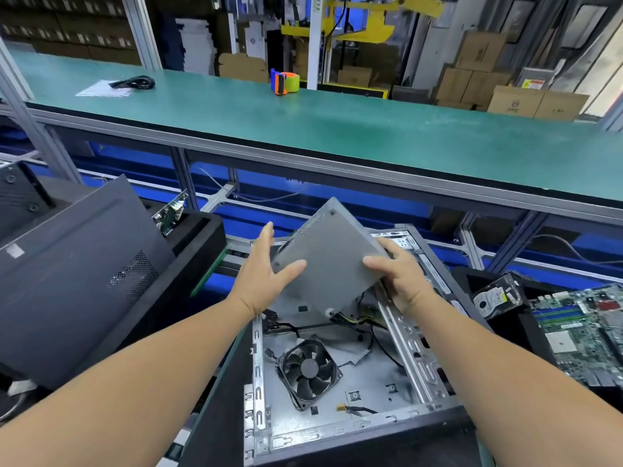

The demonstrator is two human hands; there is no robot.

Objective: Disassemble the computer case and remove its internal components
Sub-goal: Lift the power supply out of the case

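Two hands, left hand and right hand, grip one grey power supply above the open case, frame centre, holding one fan.

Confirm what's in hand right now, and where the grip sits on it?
The grey metal box, likely the power supply, is held tilted above the open case. The left hand holds its left edge, the right hand grips its right corner. Cables trail beneath.
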